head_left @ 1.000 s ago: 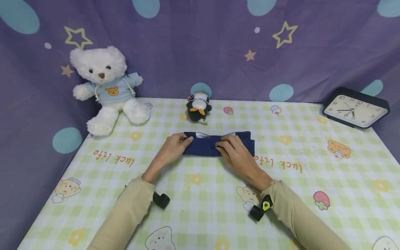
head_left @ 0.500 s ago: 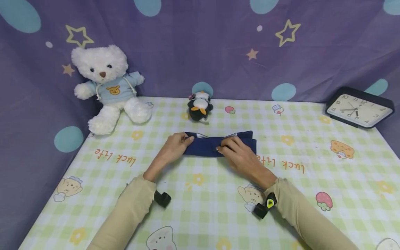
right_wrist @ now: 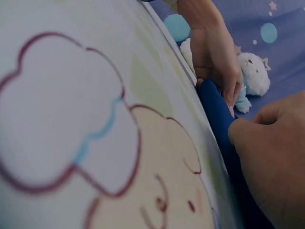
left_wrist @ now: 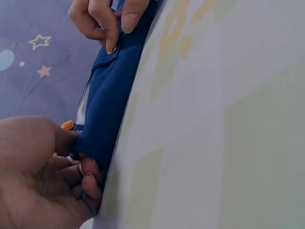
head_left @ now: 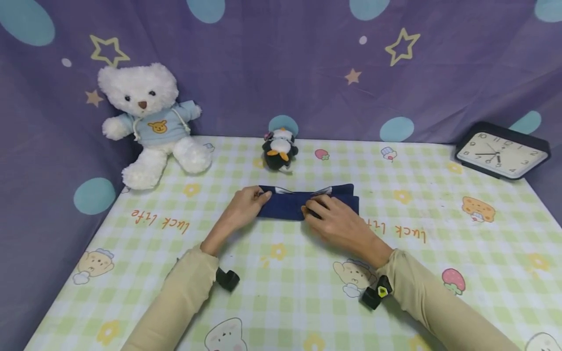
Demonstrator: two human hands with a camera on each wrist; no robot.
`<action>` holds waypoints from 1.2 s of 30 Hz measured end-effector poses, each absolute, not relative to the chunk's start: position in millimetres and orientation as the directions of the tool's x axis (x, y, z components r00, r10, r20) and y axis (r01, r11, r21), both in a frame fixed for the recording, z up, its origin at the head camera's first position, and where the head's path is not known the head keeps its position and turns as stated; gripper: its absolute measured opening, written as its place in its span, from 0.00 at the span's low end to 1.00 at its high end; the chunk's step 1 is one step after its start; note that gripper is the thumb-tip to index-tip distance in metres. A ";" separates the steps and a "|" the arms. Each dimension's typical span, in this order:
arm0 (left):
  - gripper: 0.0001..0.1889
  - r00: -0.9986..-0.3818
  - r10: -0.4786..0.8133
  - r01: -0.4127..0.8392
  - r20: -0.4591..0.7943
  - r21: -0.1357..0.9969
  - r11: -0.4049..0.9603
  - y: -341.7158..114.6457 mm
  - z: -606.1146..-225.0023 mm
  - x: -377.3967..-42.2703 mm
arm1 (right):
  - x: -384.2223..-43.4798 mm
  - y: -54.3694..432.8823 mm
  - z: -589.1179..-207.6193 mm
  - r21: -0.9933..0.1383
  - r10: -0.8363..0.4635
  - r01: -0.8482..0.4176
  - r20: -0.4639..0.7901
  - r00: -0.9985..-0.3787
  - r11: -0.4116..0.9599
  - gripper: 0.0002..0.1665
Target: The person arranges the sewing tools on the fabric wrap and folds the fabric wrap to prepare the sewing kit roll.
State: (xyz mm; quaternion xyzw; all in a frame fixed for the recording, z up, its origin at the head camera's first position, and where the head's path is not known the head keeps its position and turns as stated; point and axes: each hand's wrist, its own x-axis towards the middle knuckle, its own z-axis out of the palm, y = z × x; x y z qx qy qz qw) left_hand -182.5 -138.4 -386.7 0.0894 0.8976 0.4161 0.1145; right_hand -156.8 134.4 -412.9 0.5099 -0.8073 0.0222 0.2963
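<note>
A long, narrow navy fabric case (head_left: 285, 207) stands on the tablecloth in the middle of the head view, its back edge showing pale silvery lining at two gaps. My left hand (head_left: 241, 207) pinches its left end, the thumb in front and fingers behind and under. At the centre of the front, my right hand (head_left: 335, 219) has curled fingers and thumb on a small flap, which these fingers largely cover in the head view. From the left wrist, the flap (left_wrist: 107, 58) shows under a fingertip. In the right wrist view the case (right_wrist: 217, 112) runs between both hands.
A small penguin plush (head_left: 280, 148) lies behind the case. At the back left sits a white teddy bear (head_left: 151, 124) in a blue top, and a black-framed clock (head_left: 502, 151) stands at the back right. A purple curtain (head_left: 307, 68) closes off the rear.
My right hand's fingers have curled further over the flap and its wrist has moved slightly right. The left hand keeps its hold on the left end.
</note>
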 end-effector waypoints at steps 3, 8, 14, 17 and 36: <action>0.18 -0.956 0.264 0.071 -0.128 0.772 0.632 -137.2 -387.3 -182.9 | -154.7 134.7 -411.8 0.294 -0.819 -0.826 0.487 -0.304 0.482 0.13; 0.18 -0.954 0.270 0.072 -0.132 0.773 0.630 -136.9 -387.7 -182.3 | -154.1 135.5 -415.9 0.271 -0.802 -0.826 0.510 -0.312 0.494 0.22; 0.18 -0.952 0.274 0.074 -0.137 0.765 0.639 -136.2 -387.4 -183.4 | -154.8 136.4 -418.1 0.199 -0.766 -0.847 0.560 -0.314 0.493 0.20; 0.18 -0.951 0.279 0.079 -0.136 0.764 0.640 -136.6 -387.2 -183.0 | -153.5 135.7 -417.3 0.181 -0.759 -0.847 0.563 -0.328 0.500 0.19; 0.16 -0.964 0.252 0.086 -0.083 0.801 0.593 -141.0 -388.1 -177.6 | -143.6 136.9 -435.1 -0.127 -0.575 -0.819 0.652 -0.494 0.560 0.24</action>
